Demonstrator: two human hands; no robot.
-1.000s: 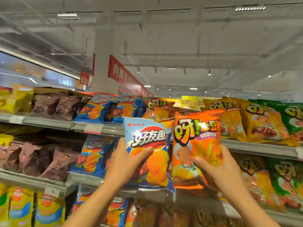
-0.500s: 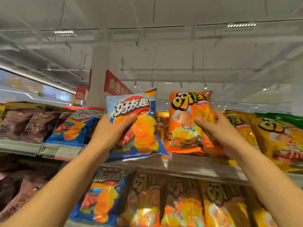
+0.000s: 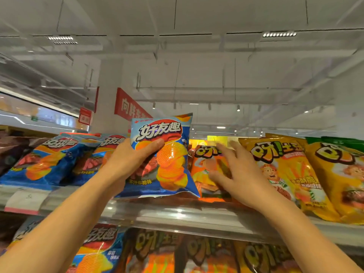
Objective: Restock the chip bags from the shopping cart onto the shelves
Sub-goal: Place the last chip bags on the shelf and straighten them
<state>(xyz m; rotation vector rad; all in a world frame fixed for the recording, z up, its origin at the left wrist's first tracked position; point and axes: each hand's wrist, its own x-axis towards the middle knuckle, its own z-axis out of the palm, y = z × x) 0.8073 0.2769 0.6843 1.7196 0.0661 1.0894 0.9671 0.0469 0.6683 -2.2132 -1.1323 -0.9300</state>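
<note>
The left hand [image 3: 128, 164] curls thumb and fingers round an upright blue chip bag [image 3: 163, 154] above the top shelf [image 3: 177, 215]. The right hand [image 3: 234, 174], fingers spread straight, touches a blurred orange chip bag [image 3: 204, 170] leaning back on that shelf, top edge upward.

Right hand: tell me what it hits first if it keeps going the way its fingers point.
The right hand, fingers spread and pointing up and into the top shelf, would first meet the orange crinkly chip bag lying there; it looks almost touching, though blur hides actual contact.
</note>
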